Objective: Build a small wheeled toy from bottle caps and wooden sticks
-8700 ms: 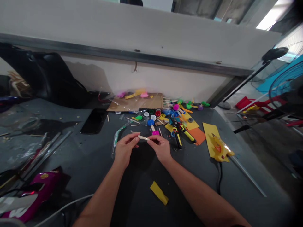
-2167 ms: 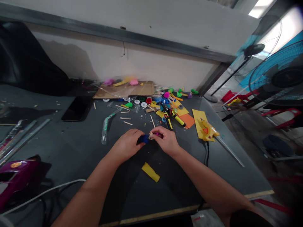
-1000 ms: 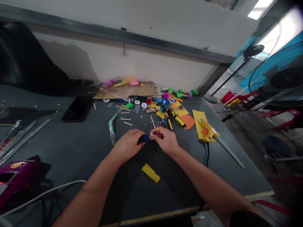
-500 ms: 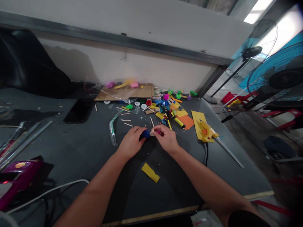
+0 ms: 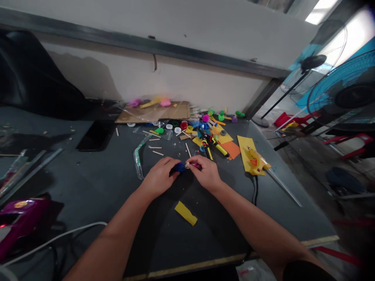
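My left hand [image 5: 161,175] is closed on a small blue piece [image 5: 180,167] over the middle of the dark table. Close on its right, my right hand [image 5: 205,171] pinches a small pinkish item [image 5: 195,165], partly hidden by the fingers, against the blue piece. A pale bit shows between the two sets of fingertips. Nearer the front edge lies a yellow paper strip [image 5: 186,213]. Just beyond my hands is a thin white stick [image 5: 188,150].
Yellow-handled pliers [image 5: 218,146], bottle caps and coloured paper lie behind my hands. A yellow glue gun [image 5: 255,162] rests on yellow paper at right. A black phone [image 5: 96,136], clear bent tube [image 5: 137,158] and purple device [image 5: 25,222] are at left.
The view has shifted slightly. Both hands keep nearly the same place and hold, with the left hand a little further left.
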Motion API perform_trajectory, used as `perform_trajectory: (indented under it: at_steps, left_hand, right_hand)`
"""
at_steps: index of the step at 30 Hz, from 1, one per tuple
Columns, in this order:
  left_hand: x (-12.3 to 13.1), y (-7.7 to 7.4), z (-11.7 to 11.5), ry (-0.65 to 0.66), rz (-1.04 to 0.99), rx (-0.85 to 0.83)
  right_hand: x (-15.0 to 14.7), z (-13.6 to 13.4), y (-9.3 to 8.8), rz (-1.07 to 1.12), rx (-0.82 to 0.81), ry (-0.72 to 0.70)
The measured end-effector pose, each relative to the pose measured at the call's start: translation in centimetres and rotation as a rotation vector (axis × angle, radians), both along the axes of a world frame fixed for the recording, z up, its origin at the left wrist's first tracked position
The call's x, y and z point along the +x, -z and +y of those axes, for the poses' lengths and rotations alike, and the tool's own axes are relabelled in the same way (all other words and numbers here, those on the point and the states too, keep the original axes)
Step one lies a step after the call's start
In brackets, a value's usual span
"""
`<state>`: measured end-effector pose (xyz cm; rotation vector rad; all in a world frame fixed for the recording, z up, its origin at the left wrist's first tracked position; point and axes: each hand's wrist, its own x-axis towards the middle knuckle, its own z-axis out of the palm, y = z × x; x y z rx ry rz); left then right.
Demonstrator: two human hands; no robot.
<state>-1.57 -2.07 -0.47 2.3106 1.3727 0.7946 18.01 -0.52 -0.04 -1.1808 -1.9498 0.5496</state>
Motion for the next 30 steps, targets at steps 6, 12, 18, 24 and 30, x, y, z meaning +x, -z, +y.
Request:
perform_trajectory:
  at_steps: [6, 12, 18, 24, 30]
  left_hand:
    - [-0.01, 0.14, -0.05, -0.012, -0.01, 0.013]
    - [-0.02, 0.24, -0.04, -0.015, 0.008, 0.007]
    - [0.06, 0.15, 0.01, -0.01, 0.019, 0.02]
    - [0.11, 0.08, -0.12, -0.014, 0.031, 0.025]
    - [0.51, -0.08, -0.16, -0.031, 0.022, 0.064]
  right_hand:
    - [-0.05, 0.06, 0.21, -0.003, -0.016, 0.001]
    - [0.0, 0.1, 0.29, 0.009, -0.028, 0.003]
    - [0.12, 0.12, 0.28, 0.02, -0.04, 0.008]
    - [0.17, 0.12, 0.24, 0.009, -0.06, 0.005]
    - [0.19, 0.16, 0.27, 0.012, -0.034, 0.003]
